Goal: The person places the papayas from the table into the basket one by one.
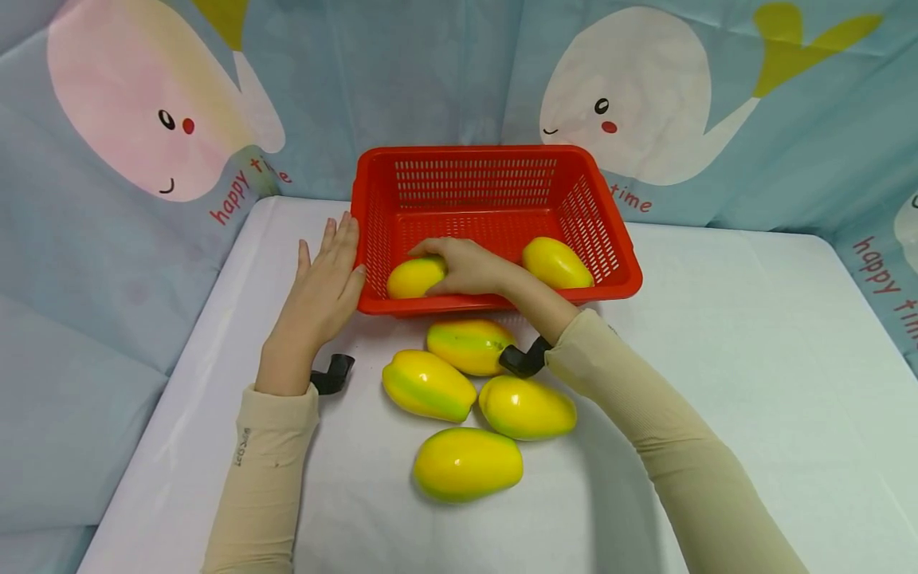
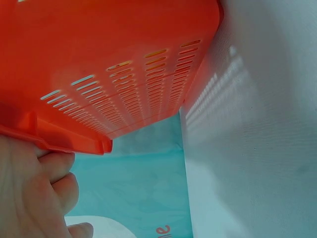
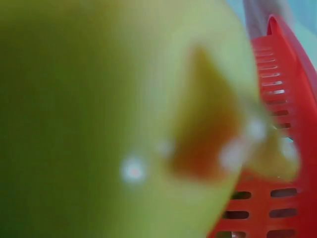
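Note:
A red plastic basket [image 1: 495, 303] stands at the back of the white table. My right hand [image 1: 466, 267] reaches over its front rim and grips a glossy yellow-green papaya [image 1: 414, 278] in the front left corner. In the right wrist view that papaya [image 3: 89, 124] fills most of the picture, blurred. A second papaya [image 1: 557, 263] lies inside at the front right. My left hand [image 1: 326, 283] rests against the basket's left rim with fingers extended; the left wrist view shows its fingers [image 2: 64, 191] right at the rim's edge.
Several more papayas lie on the table in front of the basket, among them one under the right wrist [image 1: 469, 347] and one nearest me [image 1: 468, 465]. Black wrist mounts [image 1: 333, 375] stick out at both cuffs. A blue whale-print curtain [image 1: 430, 80] hangs close behind the basket.

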Demonstrator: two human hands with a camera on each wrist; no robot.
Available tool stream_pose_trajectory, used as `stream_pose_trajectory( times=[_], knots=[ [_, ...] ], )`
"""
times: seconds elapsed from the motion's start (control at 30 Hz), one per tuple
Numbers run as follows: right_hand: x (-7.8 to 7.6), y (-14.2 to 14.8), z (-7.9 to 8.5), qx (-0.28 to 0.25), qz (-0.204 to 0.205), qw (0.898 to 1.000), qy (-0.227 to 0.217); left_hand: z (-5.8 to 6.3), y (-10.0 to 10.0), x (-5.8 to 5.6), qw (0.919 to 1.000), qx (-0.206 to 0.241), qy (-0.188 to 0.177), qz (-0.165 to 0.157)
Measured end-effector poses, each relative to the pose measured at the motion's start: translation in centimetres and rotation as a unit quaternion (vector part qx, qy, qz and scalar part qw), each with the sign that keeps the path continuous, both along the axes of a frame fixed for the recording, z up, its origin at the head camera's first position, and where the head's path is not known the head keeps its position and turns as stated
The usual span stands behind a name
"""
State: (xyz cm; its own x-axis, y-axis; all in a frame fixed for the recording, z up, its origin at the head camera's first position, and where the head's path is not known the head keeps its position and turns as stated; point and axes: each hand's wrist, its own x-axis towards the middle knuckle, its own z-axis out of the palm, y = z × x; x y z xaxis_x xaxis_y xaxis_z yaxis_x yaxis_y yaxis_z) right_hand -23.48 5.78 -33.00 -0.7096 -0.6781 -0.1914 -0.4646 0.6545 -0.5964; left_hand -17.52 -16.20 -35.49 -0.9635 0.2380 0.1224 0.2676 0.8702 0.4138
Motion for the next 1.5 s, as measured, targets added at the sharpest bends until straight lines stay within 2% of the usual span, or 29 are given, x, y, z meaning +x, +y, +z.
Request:
stream_pose_trajectory(
  times=[0.4, 0.6, 0.9, 1.5],
  knots=[
    [0.0, 0.8, 0.7, -0.027, -0.035, 0.998, -0.034, 0.0, -0.1, 0.0, 1.0000, 0.003, -0.002, -0.001],
    [-0.1, 0.9, 0.6, -0.042, -0.036, 0.997, -0.049, 0.0, -0.1, 0.0, 1.0000, 0.004, -0.003, 0.001],
    [0.1, 1.7, 0.8, -0.047, -0.029, 0.997, -0.044, -0.2, -0.1, 0.0, 1.0000, 0.005, -0.001, 0.001],
    [1.6, 4.7, 1.4, -0.154, -0.052, 0.985, -0.049, -0.2, -0.1, -0.1, 1.0000, 0.008, -0.001, 0.001]
  ],
)
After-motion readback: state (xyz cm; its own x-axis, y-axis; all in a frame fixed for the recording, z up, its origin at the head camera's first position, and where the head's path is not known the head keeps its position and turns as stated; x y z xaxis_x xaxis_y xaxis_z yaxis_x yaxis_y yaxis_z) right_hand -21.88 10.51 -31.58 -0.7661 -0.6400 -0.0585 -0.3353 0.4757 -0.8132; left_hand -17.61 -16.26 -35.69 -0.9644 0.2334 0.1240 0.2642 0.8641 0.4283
